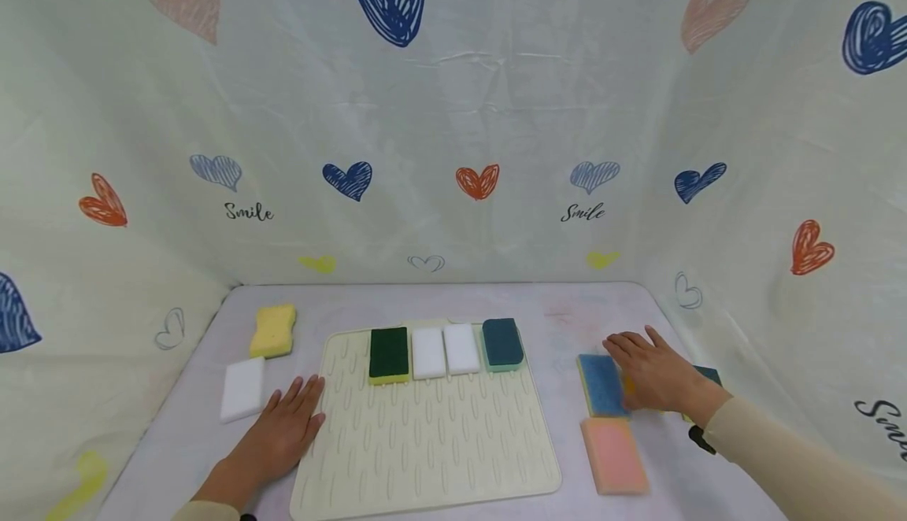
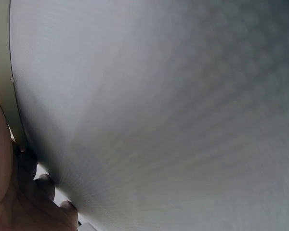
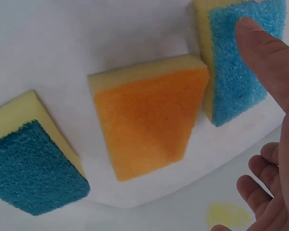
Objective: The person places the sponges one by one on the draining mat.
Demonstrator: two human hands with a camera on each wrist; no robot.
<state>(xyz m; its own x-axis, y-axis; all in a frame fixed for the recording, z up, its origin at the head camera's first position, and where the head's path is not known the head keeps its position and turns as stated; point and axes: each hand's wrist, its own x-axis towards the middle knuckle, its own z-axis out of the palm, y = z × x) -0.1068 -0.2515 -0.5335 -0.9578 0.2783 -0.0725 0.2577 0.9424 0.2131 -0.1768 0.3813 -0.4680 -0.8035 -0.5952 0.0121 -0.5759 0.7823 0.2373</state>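
My left hand (image 1: pixel 279 430) rests on the table with straight fingers, at the left edge of a cream ridged mat (image 1: pixel 425 450). Over the right side, my right hand (image 1: pixel 655 375) is held with its fingers extended, above an orange-topped sponge (image 3: pixel 149 120). Its thumb (image 3: pixel 265 53) overlaps a blue-topped sponge (image 3: pixel 236 62); whether they touch is unclear. A teal-topped sponge (image 3: pixel 38 168) lies on the orange one's other side. Along the mat's far edge sit a dark green scrub sponge (image 1: pixel 389 354), two white sponges (image 1: pixel 428 353) and a teal scrub sponge (image 1: pixel 502 344).
A pink sponge (image 1: pixel 615 458) lies in front of the blue-topped one. Left of the mat are a yellow notched sponge (image 1: pixel 272 330) and a white sponge (image 1: pixel 242 389). Heart-printed cloth (image 1: pixel 524 127) hangs behind and beside the table.
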